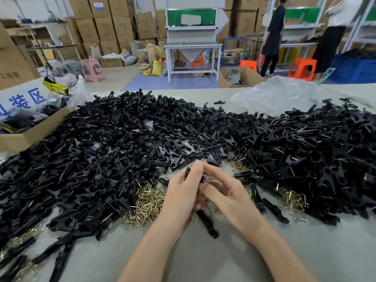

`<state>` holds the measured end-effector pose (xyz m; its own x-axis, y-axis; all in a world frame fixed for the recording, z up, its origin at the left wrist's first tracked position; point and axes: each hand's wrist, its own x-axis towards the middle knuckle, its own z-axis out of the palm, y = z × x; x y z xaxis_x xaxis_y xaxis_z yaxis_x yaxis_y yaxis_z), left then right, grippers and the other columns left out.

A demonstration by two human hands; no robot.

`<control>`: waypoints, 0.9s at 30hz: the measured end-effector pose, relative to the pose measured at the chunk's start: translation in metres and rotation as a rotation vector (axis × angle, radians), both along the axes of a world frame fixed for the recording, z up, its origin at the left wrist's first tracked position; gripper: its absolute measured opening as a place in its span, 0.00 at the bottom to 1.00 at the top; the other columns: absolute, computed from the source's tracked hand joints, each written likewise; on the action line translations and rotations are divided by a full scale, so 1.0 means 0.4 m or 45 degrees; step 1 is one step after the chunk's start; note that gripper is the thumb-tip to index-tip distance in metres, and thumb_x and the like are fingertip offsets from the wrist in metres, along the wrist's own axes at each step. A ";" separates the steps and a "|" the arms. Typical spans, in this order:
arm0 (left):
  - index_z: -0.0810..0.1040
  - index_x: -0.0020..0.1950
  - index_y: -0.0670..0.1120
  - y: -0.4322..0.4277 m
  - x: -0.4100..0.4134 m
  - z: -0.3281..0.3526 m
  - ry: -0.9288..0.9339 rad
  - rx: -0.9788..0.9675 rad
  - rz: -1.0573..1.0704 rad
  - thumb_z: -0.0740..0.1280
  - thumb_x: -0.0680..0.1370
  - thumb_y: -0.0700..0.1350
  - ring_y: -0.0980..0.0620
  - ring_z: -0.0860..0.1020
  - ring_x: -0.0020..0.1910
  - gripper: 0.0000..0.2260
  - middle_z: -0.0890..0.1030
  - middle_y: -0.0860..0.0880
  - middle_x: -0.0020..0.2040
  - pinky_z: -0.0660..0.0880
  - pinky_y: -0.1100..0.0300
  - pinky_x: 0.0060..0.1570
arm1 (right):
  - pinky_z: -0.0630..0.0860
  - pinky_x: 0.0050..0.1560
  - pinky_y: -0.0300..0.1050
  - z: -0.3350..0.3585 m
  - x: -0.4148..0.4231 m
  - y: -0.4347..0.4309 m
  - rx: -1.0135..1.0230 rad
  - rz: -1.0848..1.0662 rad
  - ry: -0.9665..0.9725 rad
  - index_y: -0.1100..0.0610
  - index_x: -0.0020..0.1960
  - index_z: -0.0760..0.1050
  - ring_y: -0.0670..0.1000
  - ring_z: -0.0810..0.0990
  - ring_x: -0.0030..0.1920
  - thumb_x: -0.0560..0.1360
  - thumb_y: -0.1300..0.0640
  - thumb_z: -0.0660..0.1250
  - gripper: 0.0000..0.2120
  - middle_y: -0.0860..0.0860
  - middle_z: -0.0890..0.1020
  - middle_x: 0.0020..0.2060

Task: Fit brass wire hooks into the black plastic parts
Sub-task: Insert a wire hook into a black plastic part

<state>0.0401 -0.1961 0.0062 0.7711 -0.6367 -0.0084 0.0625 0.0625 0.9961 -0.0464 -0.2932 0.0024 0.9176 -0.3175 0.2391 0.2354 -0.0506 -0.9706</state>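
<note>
- A single camera, worn on the person's head, looked forward and down across the table (203, 261) from its near edge.
- It sat close over the left hand (181, 196) and right hand (230, 196), which met on a black plastic part (187, 171) at lower centre, with both forearms entering from the bottom edge.
- The wide lens took in the pile of black parts (122, 139) from side to side.
- Beyond it, the workshop floor (114, 78) and stacked cartons (105, 27) appeared small and far off.
</note>
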 end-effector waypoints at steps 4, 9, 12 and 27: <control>0.69 0.29 0.48 0.004 -0.004 0.008 -0.029 0.004 -0.011 0.61 0.82 0.52 0.52 0.66 0.22 0.21 0.68 0.52 0.23 0.65 0.61 0.24 | 0.78 0.40 0.38 0.001 -0.001 0.002 0.015 -0.011 0.042 0.44 0.62 0.81 0.50 0.83 0.36 0.79 0.65 0.68 0.18 0.51 0.84 0.43; 0.73 0.25 0.50 0.003 -0.004 0.014 -0.083 0.013 -0.018 0.59 0.84 0.49 0.54 0.66 0.21 0.26 0.68 0.54 0.21 0.66 0.63 0.22 | 0.78 0.40 0.39 0.003 0.002 0.004 -0.033 -0.068 0.026 0.52 0.61 0.82 0.50 0.83 0.35 0.79 0.69 0.67 0.16 0.57 0.82 0.50; 0.75 0.30 0.49 0.002 -0.003 0.010 -0.055 -0.041 -0.022 0.62 0.83 0.52 0.53 0.66 0.23 0.21 0.68 0.52 0.24 0.66 0.61 0.23 | 0.79 0.40 0.39 0.001 0.004 0.004 -0.056 -0.086 -0.009 0.51 0.59 0.82 0.50 0.84 0.36 0.78 0.69 0.68 0.17 0.58 0.82 0.50; 0.78 0.61 0.58 0.013 -0.012 -0.016 -0.258 -0.106 -0.138 0.61 0.80 0.60 0.53 0.74 0.27 0.14 0.78 0.49 0.31 0.74 0.62 0.27 | 0.82 0.42 0.43 0.067 -0.014 -0.110 0.238 -0.752 -0.223 0.52 0.51 0.81 0.48 0.83 0.40 0.77 0.50 0.68 0.07 0.50 0.86 0.42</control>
<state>0.0355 -0.1909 -0.0001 0.6786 -0.7080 0.1954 -0.1273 0.1486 0.9807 -0.0519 -0.3374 0.0292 0.5280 -0.8081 0.2610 0.3755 -0.0534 -0.9253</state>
